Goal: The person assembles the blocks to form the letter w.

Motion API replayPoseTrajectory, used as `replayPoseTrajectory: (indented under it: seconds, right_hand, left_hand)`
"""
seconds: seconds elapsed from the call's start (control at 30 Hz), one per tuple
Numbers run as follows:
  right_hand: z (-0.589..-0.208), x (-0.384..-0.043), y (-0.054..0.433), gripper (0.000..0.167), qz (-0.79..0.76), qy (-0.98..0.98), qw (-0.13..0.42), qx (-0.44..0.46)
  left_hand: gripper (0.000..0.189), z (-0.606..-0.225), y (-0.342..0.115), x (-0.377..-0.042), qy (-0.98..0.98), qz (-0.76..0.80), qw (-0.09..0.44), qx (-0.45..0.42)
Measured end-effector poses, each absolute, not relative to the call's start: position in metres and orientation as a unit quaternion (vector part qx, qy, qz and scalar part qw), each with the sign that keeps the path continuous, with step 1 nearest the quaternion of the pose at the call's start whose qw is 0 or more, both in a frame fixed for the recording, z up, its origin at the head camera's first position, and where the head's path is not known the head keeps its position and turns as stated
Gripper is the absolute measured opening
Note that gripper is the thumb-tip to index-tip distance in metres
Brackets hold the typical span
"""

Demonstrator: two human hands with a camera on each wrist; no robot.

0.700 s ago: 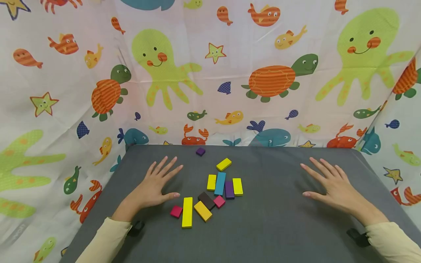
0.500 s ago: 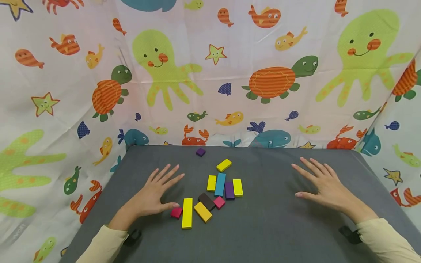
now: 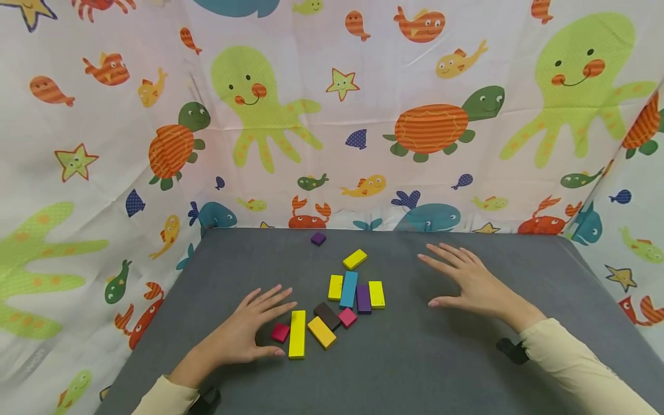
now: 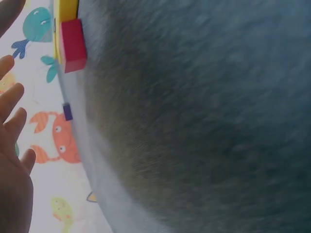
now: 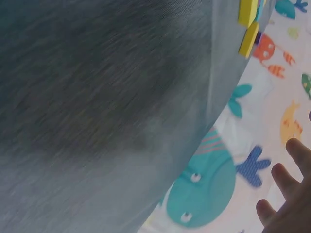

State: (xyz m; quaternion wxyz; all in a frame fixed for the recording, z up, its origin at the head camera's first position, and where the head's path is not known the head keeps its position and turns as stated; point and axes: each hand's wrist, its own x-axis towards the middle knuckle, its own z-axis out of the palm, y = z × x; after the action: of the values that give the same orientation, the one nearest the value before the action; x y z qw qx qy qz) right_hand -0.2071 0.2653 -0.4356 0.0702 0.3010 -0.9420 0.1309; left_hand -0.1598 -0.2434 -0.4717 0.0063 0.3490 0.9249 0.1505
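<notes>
– Sea-creature cloth (image 3: 306,43) hangs behind; dark grey surface (image 3: 394,357) runs back to it. How are the hands?

– Both bare, both wide. Left hand (image 3: 241,334) is towards the left edge: fingers straight, a little fanned, thumb held well off from them.

– Contact?

– Looks raised. From the head view, red block (image 3: 280,332) shows in the gap between thumb and fingers. Long yellow block (image 3: 297,334) lies just beyond the thumb tip, a sliver of grey between.

– And the right hand (image 3: 474,291)?

– Also spread, fingers extended leftward and to the far edge, thumb apart. Well clear of the blocks; nearest is the outer yellow block (image 3: 377,294).

– What lies next to that one?

– Purple block (image 3: 363,299), just beside it, then a blue block (image 3: 349,290). Nearer the front edge: dark brown block (image 3: 327,315), orange-yellow block (image 3: 321,332) alongside.

– Anything farther back?

– Small purple block (image 3: 318,238), close to the far edge.
</notes>
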Motion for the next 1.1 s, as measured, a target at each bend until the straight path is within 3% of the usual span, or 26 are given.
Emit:
replayPoseTrajectory:
  seconds: [0.5, 0.7, 0.93, 1.1]
  right_hand:
    - [-0.435, -0.233, 0.189, 0.091, 0.170, -0.922, 0.028, 0.346]
    - [-0.438, -0.238, 0.158, 0.086, 0.187, -0.920, -0.015, 0.343]
    - [-0.443, -0.243, 0.132, 0.083, 0.193, -0.915, -0.036, 0.353]
    - [-0.445, -0.246, 0.123, 0.083, 0.188, -0.913, -0.042, 0.360]
  left_hand:
    - [0.071, -0.481, -0.241, -0.151, 0.907, 0.174, 0.030, 0.382]
    - [0.070, -0.482, -0.239, -0.149, 0.907, 0.161, 0.027, 0.389]
    - [0.069, -0.485, -0.242, -0.150, 0.925, 0.145, 0.019, 0.349]
    - [0.057, -0.487, -0.244, -0.155, 0.936, 0.133, 0.002, 0.325]
